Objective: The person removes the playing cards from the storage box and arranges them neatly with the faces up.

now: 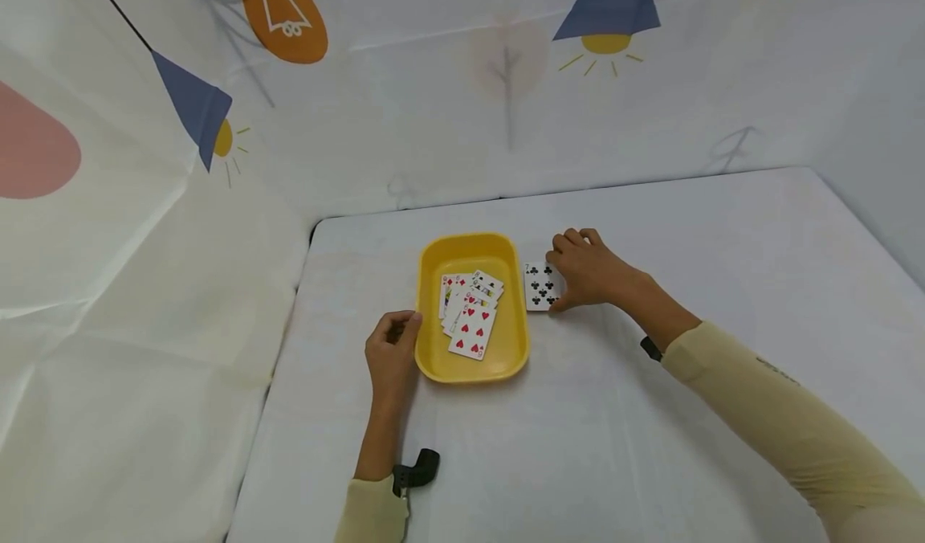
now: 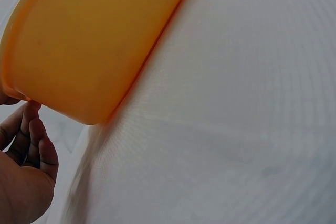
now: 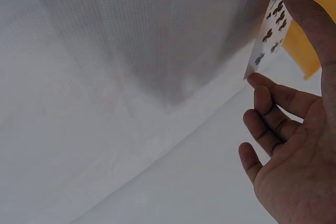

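A yellow tray (image 1: 519, 362) stands on the white table with several playing cards (image 1: 473, 330) lying overlapped in it, a six of hearts on top. At the tray's left rim my left hand (image 1: 390, 354) pinches the edge between thumb and fingers; the left wrist view shows the hand (image 2: 26, 182) below the rim. Just right of the tray is a seven of clubs (image 1: 540, 287), face up. My right hand (image 1: 588, 270) grips this card by its opposite edges, thumb on the near one. In the right wrist view the card (image 3: 270, 30) spans from thumb to index finger.
The white-covered table (image 1: 650, 447) ends at a back edge against a printed white curtain (image 1: 433, 125). More curtain hangs along the left side. Each wrist carries a dark strap (image 1: 417, 471).
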### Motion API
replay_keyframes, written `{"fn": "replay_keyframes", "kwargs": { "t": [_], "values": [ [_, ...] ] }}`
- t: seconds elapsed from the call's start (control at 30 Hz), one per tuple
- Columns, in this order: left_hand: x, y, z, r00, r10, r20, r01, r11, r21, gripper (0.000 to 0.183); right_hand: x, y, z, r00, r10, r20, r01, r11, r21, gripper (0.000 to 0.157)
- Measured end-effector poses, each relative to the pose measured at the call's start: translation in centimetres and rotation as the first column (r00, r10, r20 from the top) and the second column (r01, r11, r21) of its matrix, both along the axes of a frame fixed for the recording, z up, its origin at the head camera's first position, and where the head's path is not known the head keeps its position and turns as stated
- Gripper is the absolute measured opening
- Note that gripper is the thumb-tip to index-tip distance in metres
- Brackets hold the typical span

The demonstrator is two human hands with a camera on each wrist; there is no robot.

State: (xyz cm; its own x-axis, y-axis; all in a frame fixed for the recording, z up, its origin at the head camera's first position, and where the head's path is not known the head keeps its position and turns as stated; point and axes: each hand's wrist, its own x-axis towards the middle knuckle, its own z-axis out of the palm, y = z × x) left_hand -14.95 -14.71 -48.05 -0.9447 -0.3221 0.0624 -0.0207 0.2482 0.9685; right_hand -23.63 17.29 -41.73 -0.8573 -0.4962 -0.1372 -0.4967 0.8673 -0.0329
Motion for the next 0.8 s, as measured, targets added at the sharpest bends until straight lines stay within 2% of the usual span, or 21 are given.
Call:
{"fn": "replay_keyframes", "kwargs": {
  "t": [0.37, 0.43, 0.57, 0.67, 0.8],
  "values": [
    [-0.1, 0.2, 0.1, 1.0, 0.011, 0.007, -0.011, 1.0, 0.008, 0.025, -0.3, -0.1, -0.9, 1.0, -0.004, 0.028, 0.004, 1.0, 0.009, 0.083],
    [0.0, 0.5, 0.6, 1.0, 0.016, 0.018, -0.017, 1.0, 0.009, 0.023, -0.3, 0.0, -1.0, 0.999, -0.007, 0.038, 0.006, 1.0, 0.009, 0.083],
    [0.7, 1.1, 2.4, 1.0, 0.016, 0.022, -0.016, 1.0, 0.003, 0.019, -0.5, 0.2, -1.3, 0.998, -0.012, 0.057, 0.012, 1.0, 0.002, 0.084],
    [1.0, 1.3, 3.4, 1.0, 0.01, 0.017, -0.01, 1.0, -0.011, 0.019, -0.8, 0.4, -1.4, 0.997, -0.015, 0.071, 0.015, 1.0, -0.003, 0.086],
    [1.1, 1.3, 3.8, 1.0, 0.005, 0.008, -0.005, 1.0, -0.012, 0.02, -0.9, 0.6, -1.2, 0.997, -0.026, 0.07, 0.028, 0.999, -0.019, 0.09]
  ]
}}
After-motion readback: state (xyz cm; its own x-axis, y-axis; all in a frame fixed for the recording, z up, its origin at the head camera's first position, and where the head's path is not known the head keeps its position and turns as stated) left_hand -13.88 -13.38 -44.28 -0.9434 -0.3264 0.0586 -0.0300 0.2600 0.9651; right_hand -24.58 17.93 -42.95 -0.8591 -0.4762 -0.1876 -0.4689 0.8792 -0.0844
